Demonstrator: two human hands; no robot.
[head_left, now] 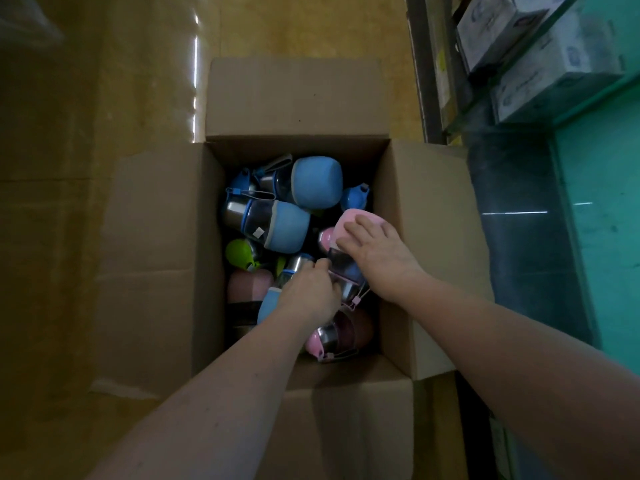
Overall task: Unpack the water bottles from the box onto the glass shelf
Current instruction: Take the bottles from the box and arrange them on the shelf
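Both hands reach down into the open cardboard box (166,258) on the floor. Fingers of the right hand (375,252) are spread and curled over the pink bottle (349,225), the fingertips lying on its pink padded end and the palm covering its dark clear middle, so it grips that bottle from above near the box's right wall. Just beside it, the left hand (310,289) has its fingers curled down among the bottles, at the neck end of the same pink bottle and over a blue bottle (272,304) that lies under the wrist; which of the two it has hold of, if either, I cannot tell. Other bottles lie jumbled on their sides in the box: two large blue ones (311,181) toward the far wall, a green-capped one (240,252) at the left, and another pink one (332,332) near the front. All four flaps are folded outward. On the right stand glass shelves (526,43) with white cartons (554,74) on them, well apart from the hands.
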